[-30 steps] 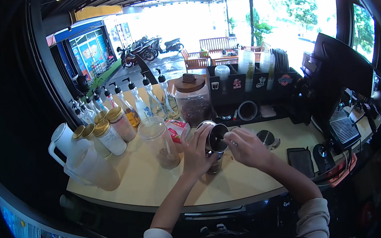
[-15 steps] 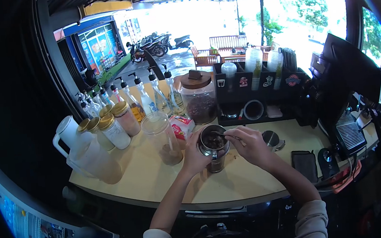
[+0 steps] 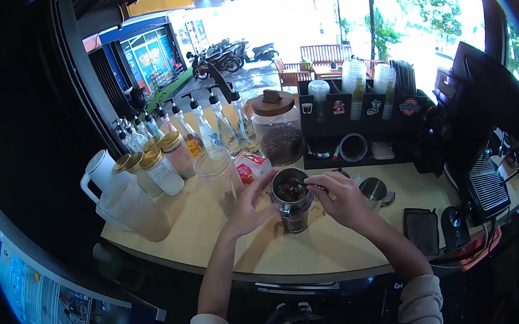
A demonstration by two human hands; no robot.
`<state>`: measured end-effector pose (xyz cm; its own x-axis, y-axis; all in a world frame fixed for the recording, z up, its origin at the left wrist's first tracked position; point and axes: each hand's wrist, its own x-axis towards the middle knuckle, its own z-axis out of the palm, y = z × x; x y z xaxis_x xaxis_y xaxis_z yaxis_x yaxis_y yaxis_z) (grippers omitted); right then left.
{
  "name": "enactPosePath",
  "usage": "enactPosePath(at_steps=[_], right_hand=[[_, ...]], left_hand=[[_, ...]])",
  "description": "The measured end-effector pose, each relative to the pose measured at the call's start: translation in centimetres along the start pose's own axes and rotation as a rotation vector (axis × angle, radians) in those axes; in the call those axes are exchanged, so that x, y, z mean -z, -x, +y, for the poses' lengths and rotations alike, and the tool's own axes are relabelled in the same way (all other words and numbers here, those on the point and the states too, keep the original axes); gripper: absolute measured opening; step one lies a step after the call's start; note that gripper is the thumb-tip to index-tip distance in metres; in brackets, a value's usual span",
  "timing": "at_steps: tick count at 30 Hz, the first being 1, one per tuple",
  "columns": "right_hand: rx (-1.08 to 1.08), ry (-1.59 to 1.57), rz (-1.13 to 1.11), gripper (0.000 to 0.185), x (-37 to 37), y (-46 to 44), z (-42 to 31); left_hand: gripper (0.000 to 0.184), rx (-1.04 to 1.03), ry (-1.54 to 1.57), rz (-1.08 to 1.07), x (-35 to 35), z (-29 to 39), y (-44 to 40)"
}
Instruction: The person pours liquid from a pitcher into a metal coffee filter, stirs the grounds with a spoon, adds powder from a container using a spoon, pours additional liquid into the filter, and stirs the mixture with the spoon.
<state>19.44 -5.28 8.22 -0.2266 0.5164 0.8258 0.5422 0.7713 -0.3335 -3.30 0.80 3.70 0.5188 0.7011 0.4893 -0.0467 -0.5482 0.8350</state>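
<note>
A metal cup [image 3: 290,187] with dark contents stands upright on top of a glass vessel [image 3: 295,222] near the middle of the counter. At the cup's left side is my left hand [image 3: 248,208], its fingers and thumb spread apart and holding nothing. My right hand [image 3: 338,196] pinches a thin utensil over the right rim, and the utensil's lower end reaches down into the cup. Just left of my left hand stands a tall clear container [image 3: 219,172]. Behind the cup lies a red and white packet [image 3: 251,166].
Gold-lidded jars [image 3: 163,171], a pitcher [image 3: 132,210] and pump bottles [image 3: 206,129] stand at the left. Behind are a wooden-lidded jar [image 3: 277,130] and a black cup organizer [image 3: 363,123]. To the right are a metal cup [image 3: 373,191], a dark cloth [image 3: 421,231] and a machine [image 3: 484,184].
The metal cup has gone from tilted to upright. My left hand has let go of it and moved left with its fingers opened. My right hand still holds the utensil; the view has shifted left.
</note>
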Motion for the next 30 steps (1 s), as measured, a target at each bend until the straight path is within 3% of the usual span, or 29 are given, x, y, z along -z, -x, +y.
enactPosePath(at_steps=[3, 5, 9, 12, 15, 17, 20, 22, 23, 25, 26, 28, 30], right_hand=[[0.009, 0.018, -0.03, 0.018, 0.4, 0.0, -0.4], [-0.034, 0.034, -0.131, 0.021, 0.5, 0.0, -0.5], [0.03, 0.029, -0.105, 0.023, 0.2, -0.2, -0.5], [0.087, 0.015, -0.052, 0.023, 0.7, -0.1, -0.9], [0.01, 0.033, -0.089, 0.023, 1.9, 0.9, -1.3], [-0.113, 0.011, 0.001, 0.022, 3.2, 2.3, -0.5], [-0.395, 0.172, 0.082, 0.018, 6.4, 6.0, 2.8], [-0.268, 0.628, 0.193, 0.019, 7.8, 10.5, 7.7], [-0.273, 0.635, 0.189, 0.019, 8.5, 12.8, 9.5], [-0.603, 0.274, 0.18, 0.016, 9.1, 16.1, 11.1], [-0.606, 0.278, 0.181, 0.016, 8.8, 17.1, 11.5], [-0.826, -0.182, 0.246, 0.013, 8.2, 17.9, 11.3], [-0.805, -0.287, 0.271, 0.014, 7.4, 18.2, 10.9]], left_hand=[[0.066, -0.008, 0.069, 0.182, -0.1, 2.1, 0.1], [0.054, -0.079, -0.338, 0.216, -0.4, 4.3, 0.0], [0.04, -0.092, -0.665, 0.143, -3.0, 7.4, -0.9], [0.023, -0.276, -0.881, 0.091, -3.7, 6.3, -1.5], [0.017, -0.353, -0.935, 0.112, -4.0, 6.0, -1.8], [0.016, -0.394, -0.949, 0.14, -4.0, 5.8, -1.9], [0.016, -0.466, -0.926, 0.206, -3.7, 5.4, -1.9], [0.016, -0.517, -0.88, 0.271, -3.4, 5.4, -1.9], [0.016, -0.516, -0.871, 0.268, -3.3, 5.2, -1.9], [0.014, -0.529, -0.79, 0.359, -3.2, 4.9, -2.0], [0.01, -0.52, -0.768, 0.375, -3.2, 4.9, -2.0], [0.009, -0.521, -0.762, 0.406, -3.0, 4.9, -2.3], [0.008, -0.524, -0.761, 0.435, -2.9, 4.8, -2.4]])
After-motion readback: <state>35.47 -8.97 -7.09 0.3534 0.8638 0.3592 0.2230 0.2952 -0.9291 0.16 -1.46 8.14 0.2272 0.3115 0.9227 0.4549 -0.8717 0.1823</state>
